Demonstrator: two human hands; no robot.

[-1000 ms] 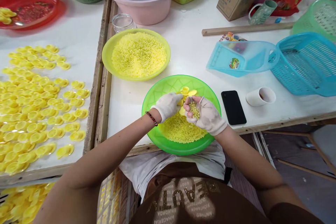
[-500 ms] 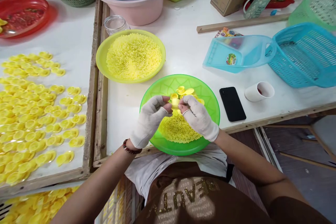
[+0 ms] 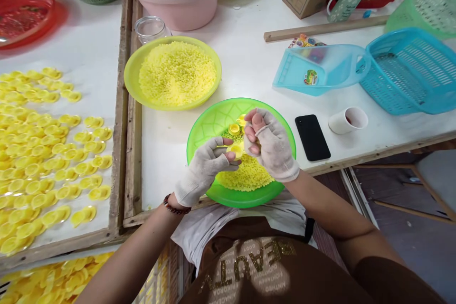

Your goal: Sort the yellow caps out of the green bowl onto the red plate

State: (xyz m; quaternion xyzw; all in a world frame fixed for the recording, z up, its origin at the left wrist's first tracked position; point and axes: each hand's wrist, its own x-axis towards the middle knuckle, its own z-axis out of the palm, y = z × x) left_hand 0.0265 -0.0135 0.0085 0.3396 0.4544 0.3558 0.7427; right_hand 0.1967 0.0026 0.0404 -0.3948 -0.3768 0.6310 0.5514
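Note:
My left hand [image 3: 206, 166], in a white fingerless glove, pinches a small yellow plastic cup-shaped piece [image 3: 235, 151] between thumb and fingertips. Close beside it, my right hand [image 3: 273, 147], gloved the same way, is closed with its fingers curled in. Whatever those fingers hold is hidden. Both hands are over a green basin [image 3: 204, 123] at the table's front edge. Yellow pellets [image 3: 245, 178] lie in the basin's near part. Another yellow cup-shaped piece [image 3: 234, 129] lies farther back in it, with more partly covered by my right hand.
A yellow bowl of pellets [image 3: 128, 78] stands behind left, near a glass jar [image 3: 151, 29] and pink tub [image 3: 192, 14]. Rows of yellow pieces [image 3: 53, 171] cover the left table. At right are a phone [image 3: 312, 137], white cup [image 3: 342, 122], blue scoop [image 3: 299, 69] and blue basket [image 3: 388, 90].
Both hands were pinching at the yellow piece together. Now my right hand has turned and curled its fingers, while my left hand has lowered slightly with the piece. The view has shifted slightly.

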